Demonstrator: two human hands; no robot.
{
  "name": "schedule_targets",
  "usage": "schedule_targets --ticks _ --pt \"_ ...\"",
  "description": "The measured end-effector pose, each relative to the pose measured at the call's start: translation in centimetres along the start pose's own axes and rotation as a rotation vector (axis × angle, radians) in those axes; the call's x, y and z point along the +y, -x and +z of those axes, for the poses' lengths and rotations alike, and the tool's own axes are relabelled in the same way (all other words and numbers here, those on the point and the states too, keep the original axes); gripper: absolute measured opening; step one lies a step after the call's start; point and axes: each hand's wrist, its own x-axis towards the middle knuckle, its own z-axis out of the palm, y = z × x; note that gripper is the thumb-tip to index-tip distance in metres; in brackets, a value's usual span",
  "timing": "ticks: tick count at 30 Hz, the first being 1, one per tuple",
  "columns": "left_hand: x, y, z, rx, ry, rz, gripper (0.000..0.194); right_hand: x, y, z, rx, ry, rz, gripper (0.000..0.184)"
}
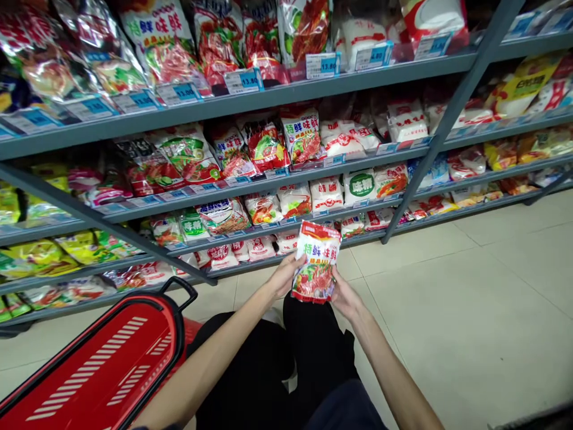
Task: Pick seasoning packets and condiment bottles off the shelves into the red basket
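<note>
A seasoning packet (317, 263), white with a red top edge, coloured characters and a picture of food, is held upright above my knees. My left hand (285, 275) grips its left edge, thumb on the front. On the opposite edge, my right hand (345, 294) is closed with the thumb at the side; the fingers behind the packet are hidden. A similar-looking packet (302, 136) stands on the shelf ahead.
Grey metal shelves (277, 173) full of bagged seasonings run across the front, with price tags (323, 65) along their edges. A red shopping basket (96, 364) with a black handle (183, 292) is at my left. Pale floor tiles (470, 298) extend to the right.
</note>
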Motion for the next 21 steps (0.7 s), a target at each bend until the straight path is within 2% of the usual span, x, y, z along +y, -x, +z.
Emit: schedule_targets --ticks 3,5,11,14,17,19,21 --pt "-1.3 0.1 -0.6 -0.028 -0.027 -0.054 0.051 2.5 0.4 -1.6 0.031 -0.019 -0.071 0.045" --pt "-1.7 0.1 -0.9 -0.048 -0.04 -0.052 0.053 3.3 0.6 -2.1 0.032 -0.025 -0.105 0.045" --pt "-1.7 0.6 -1.1 -0.011 -0.041 -0.057 0.051 3.5 0.6 -2.0 0.02 -0.037 -0.094 0.044" --pt "-1.9 0.8 -1.1 0.028 -0.022 -0.075 0.051 3.9 0.4 -1.7 0.003 0.001 -0.148 0.042" --pt "-2.2 0.9 -1.6 0.129 -0.007 -0.056 0.044 5.6 0.4 -1.7 0.01 0.061 -0.261 0.04" --pt "-2.9 1.0 -2.4 0.273 -0.022 -0.07 0.033 7.5 0.4 -2.2 0.058 0.116 -0.294 0.041" --pt "-4.0 1.1 -3.4 0.412 -0.057 -0.167 0.021 9.7 0.4 -3.2 0.109 0.198 -0.261 0.044"
